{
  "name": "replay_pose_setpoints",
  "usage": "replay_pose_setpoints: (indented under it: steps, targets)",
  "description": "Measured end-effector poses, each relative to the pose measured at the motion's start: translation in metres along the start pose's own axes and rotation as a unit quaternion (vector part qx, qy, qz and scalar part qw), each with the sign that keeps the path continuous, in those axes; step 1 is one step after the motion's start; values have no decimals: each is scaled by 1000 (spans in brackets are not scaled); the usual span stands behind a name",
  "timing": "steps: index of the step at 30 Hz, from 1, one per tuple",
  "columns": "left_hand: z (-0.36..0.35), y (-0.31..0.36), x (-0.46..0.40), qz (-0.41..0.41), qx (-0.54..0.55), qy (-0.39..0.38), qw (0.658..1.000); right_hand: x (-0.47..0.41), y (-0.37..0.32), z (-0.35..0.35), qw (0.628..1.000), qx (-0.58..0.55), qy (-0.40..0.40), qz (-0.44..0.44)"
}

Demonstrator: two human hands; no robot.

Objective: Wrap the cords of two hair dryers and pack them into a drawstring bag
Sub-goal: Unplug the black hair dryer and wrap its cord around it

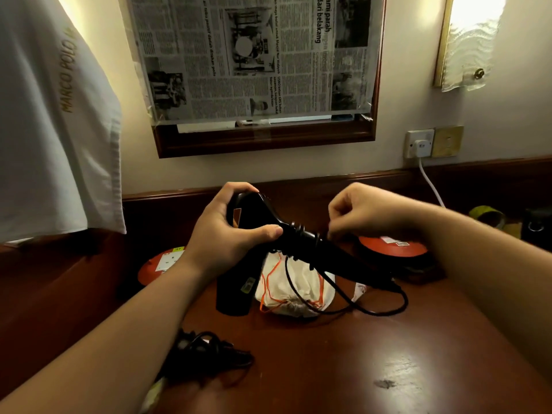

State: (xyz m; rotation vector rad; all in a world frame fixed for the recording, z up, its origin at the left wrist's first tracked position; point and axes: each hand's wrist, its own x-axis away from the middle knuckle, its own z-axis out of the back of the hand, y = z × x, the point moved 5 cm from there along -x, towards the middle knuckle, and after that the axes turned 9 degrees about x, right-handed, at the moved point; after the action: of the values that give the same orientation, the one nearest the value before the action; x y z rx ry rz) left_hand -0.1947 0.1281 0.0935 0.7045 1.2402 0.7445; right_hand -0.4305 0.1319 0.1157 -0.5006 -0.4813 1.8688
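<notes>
I count one desk (388,369) filling the lower frame, and on it one white drawstring bag (295,282) at centre, lying flat with its orange string loose and its mouth toward me; nothing is in it that I can see, so packing is all still to do. I see two dryers: one (298,234) I hold up at centre frame above the bag, the other (236,289) stands dark just left of the bag, partly behind my wrist. My left hand (227,225) is clenched around the held dryer's body, thumb pressed on the handle. A few turns of cord (301,230) already sit on that handle, while the rest hangs in one long loop down over the bag to lower right, so I judge this wrap barely begun. My right hand (358,213) is closed just right of the handle, seemingly pinching the cord, though I cannot tell for sure. One tangled black bundle (206,352) lies at lower left, probably the second dryer's cord, unwrapped. Two red discs (394,249) sit either side.
</notes>
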Motion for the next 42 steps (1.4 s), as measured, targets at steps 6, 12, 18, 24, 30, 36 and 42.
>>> replay_pose_setpoints:
  steps: [6, 12, 18, 24, 30, 36, 42]
  targets:
    - [11, 9, -7, -93, -90, 82, 988, 8, -19, 6, 990, -95, -90, -58]
    - [17, 12, -9, -108, -23, 168, 980, 26, -35, -27, 970, -177, -161, -43]
    - [13, 19, -10, -59, 123, 142, 980, 24, -9, -59, 981, -81, -170, -35]
    - [7, 20, -9, -19, 129, 45, 990, 12, 7, -24, 998, -62, -15, -23]
    - [9, 13, -7, -35, 52, 11, 998, 5, -14, 24, 999, 40, 9, -23]
    - [19, 5, -7, -84, -12, 103, 991, 8, -27, 35, 996, -11, -73, -52]
    - [31, -6, -10, -80, 83, 230, 966, 31, -34, -6, 983, -90, -149, -57]
